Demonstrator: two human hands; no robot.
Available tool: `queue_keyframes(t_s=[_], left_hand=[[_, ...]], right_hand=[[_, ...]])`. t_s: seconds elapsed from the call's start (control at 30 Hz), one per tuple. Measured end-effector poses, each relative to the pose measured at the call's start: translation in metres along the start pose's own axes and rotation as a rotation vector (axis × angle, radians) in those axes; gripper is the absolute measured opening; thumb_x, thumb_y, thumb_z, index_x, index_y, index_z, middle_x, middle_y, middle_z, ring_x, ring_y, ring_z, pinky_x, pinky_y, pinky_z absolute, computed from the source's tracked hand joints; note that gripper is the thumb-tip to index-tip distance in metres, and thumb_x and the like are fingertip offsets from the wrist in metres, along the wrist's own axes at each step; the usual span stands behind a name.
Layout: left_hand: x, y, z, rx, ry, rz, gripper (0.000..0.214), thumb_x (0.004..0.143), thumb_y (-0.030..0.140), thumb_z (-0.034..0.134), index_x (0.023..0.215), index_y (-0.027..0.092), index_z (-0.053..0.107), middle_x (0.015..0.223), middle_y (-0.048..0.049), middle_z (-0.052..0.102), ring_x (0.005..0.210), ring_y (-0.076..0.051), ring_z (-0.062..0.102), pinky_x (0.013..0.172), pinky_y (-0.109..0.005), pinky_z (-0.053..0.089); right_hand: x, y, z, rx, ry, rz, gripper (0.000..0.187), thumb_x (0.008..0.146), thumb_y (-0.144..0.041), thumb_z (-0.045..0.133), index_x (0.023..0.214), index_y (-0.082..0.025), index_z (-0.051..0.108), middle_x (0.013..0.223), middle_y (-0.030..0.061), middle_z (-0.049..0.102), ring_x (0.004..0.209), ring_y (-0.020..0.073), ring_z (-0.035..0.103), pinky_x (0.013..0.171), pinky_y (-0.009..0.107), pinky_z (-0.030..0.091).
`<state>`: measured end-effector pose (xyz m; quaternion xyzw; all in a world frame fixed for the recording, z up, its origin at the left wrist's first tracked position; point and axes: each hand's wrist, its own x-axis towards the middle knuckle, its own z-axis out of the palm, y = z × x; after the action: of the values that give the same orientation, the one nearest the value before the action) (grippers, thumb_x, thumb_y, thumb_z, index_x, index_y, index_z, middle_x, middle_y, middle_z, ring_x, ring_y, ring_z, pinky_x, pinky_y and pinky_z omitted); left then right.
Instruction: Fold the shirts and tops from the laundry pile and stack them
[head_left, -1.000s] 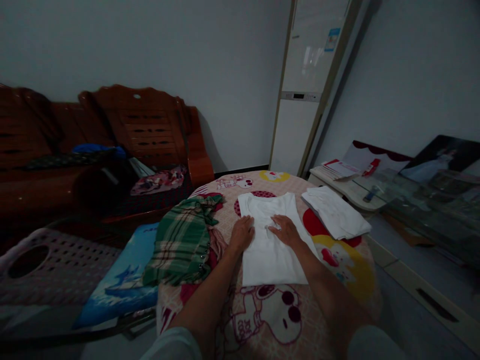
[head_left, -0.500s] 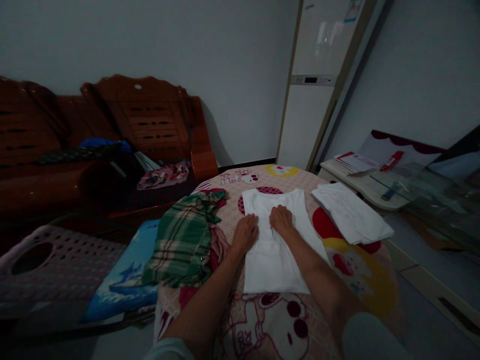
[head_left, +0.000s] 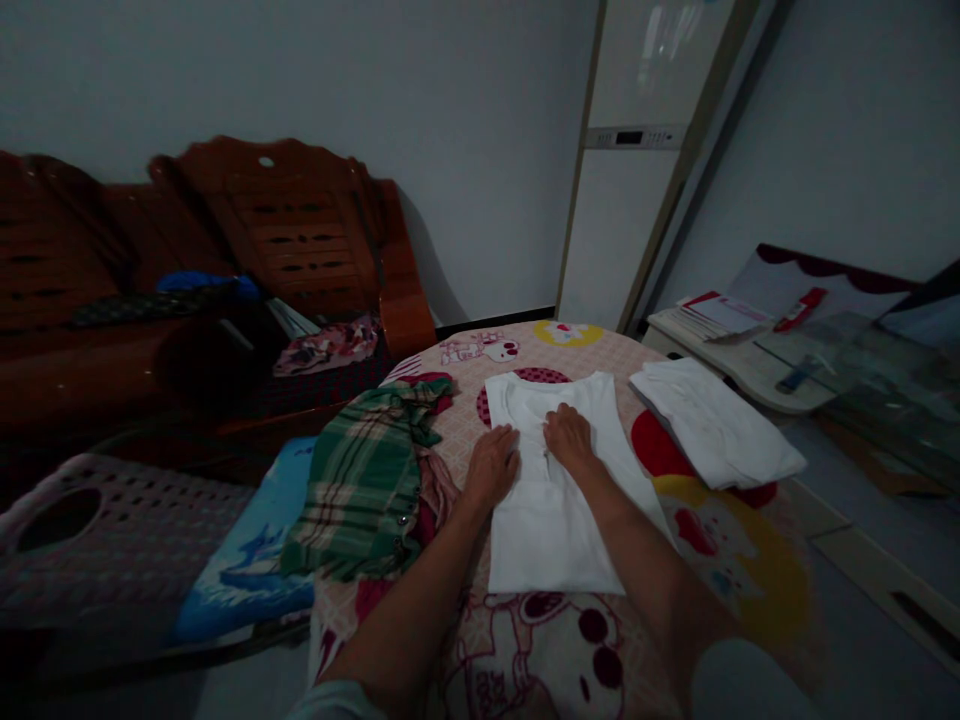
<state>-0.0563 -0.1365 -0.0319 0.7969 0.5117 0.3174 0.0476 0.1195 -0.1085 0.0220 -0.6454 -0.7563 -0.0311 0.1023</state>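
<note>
A white sleeveless-looking shirt [head_left: 555, 540] lies flat on the table, its neckline at the far end and a short placket running down the front. My left hand [head_left: 493, 465] rests on the shirt's left edge, fingers stretched out and lying flat. At the placket, just below the neckline, my right hand [head_left: 568, 437] has its fingers curled together on the white cloth; the fingertips are partly hidden. Left of my left forearm is a crumpled green plaid garment [head_left: 360, 480] with reddish-pink cloth beside it. A folded white garment [head_left: 712, 420] sits to the right.
A patterned pink cloth [head_left: 480, 352] covers the round table. Left stand a wooden sofa [head_left: 285, 220] holding clothes, a woven pink basket [head_left: 172, 530] and a blue printed cushion-like item [head_left: 259, 560]. A tall white cabinet unit [head_left: 622, 220] and a side table with papers [head_left: 724, 312] are behind.
The view has shifted slightly. My right hand stays curled at the placket, and my left hand remains on the shirt's left edge; the garments look the same.
</note>
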Motion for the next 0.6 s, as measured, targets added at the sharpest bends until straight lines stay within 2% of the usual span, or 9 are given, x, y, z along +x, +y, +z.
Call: queue_keyframes(t_s=[0.07,0.13,0.2,0.27,0.33,0.4,0.5,0.6], left_hand=[[0.0,0.0,0.0,-0.002,-0.005,-0.009,0.04,0.088,0.02,0.051,0.127,0.014,0.06,0.135,-0.0145,0.059,0.13,-0.025,0.052,0.111,-0.047,0.042],[0.0,0.0,0.001,-0.006,-0.014,-0.018,0.041,0.088,0.02,0.052,0.127,0.014,0.06,0.135,-0.0143,0.059,0.13,-0.025,0.052,0.112,-0.047,0.042],[0.0,0.0,0.001,-0.014,-0.017,-0.023,0.041,0.088,0.02,0.052,0.127,0.015,0.059,0.136,-0.0139,0.059,0.131,-0.025,0.052,0.112,-0.046,0.042],[-0.001,0.0,0.001,-0.027,-0.016,-0.026,0.04,0.088,0.021,0.052,0.127,0.016,0.06,0.136,-0.0132,0.059,0.131,-0.024,0.051,0.112,-0.046,0.041],[0.0,0.0,-0.001,-0.043,-0.01,-0.046,0.038,0.087,0.021,0.053,0.124,0.019,0.062,0.135,-0.0113,0.06,0.129,-0.024,0.053,0.112,-0.046,0.042],[0.006,0.002,-0.006,-0.058,-0.01,-0.111,0.035,0.085,0.019,0.054,0.118,0.021,0.065,0.129,-0.0082,0.064,0.124,-0.023,0.057,0.109,-0.044,0.044],[0.027,0.017,-0.014,-0.074,-0.054,-0.216,0.027,0.085,0.015,0.053,0.105,0.021,0.07,0.111,-0.0055,0.072,0.107,-0.019,0.064,0.1,-0.036,0.05],[0.06,0.046,-0.015,-0.024,-0.096,-0.211,0.021,0.088,0.016,0.052,0.095,0.017,0.071,0.1,-0.0077,0.072,0.097,-0.019,0.065,0.093,-0.033,0.051]], right_hand=[[0.007,0.006,0.0,0.093,0.034,0.072,0.021,0.089,-0.021,0.049,0.093,-0.016,0.068,0.101,0.0118,0.066,0.091,0.0198,0.058,0.079,0.028,0.042],[0.013,0.026,-0.002,0.275,0.118,0.247,0.019,0.083,-0.022,0.05,0.082,-0.015,0.068,0.084,0.0075,0.067,0.077,0.0179,0.057,0.071,0.026,0.041],[0.014,0.057,-0.004,0.487,0.257,0.473,0.019,0.076,-0.024,0.05,0.069,-0.016,0.066,0.064,0.0034,0.062,0.065,0.0169,0.053,0.063,0.026,0.039],[0.009,0.088,-0.003,0.65,0.458,0.652,0.019,0.069,-0.025,0.049,0.063,-0.016,0.064,0.056,0.0012,0.056,0.059,0.0162,0.048,0.058,0.027,0.037],[-0.001,0.111,0.0,0.673,0.512,0.726,0.019,0.066,-0.026,0.047,0.06,-0.016,0.062,0.051,-0.0003,0.051,0.053,0.0155,0.043,0.053,0.027,0.035],[-0.011,0.123,0.005,0.688,0.527,0.756,0.016,0.062,-0.026,0.046,0.055,-0.018,0.058,0.046,-0.0016,0.046,0.05,0.0147,0.039,0.051,0.027,0.033],[-0.018,0.123,0.012,0.709,0.548,0.777,0.012,0.059,-0.026,0.046,0.049,-0.021,0.052,0.043,-0.0021,0.044,0.05,0.0141,0.037,0.051,0.027,0.034],[-0.016,0.118,0.015,0.646,0.534,0.767,0.013,0.06,-0.026,0.046,0.049,-0.021,0.051,0.045,-0.0012,0.046,0.051,0.0142,0.038,0.052,0.027,0.034]])
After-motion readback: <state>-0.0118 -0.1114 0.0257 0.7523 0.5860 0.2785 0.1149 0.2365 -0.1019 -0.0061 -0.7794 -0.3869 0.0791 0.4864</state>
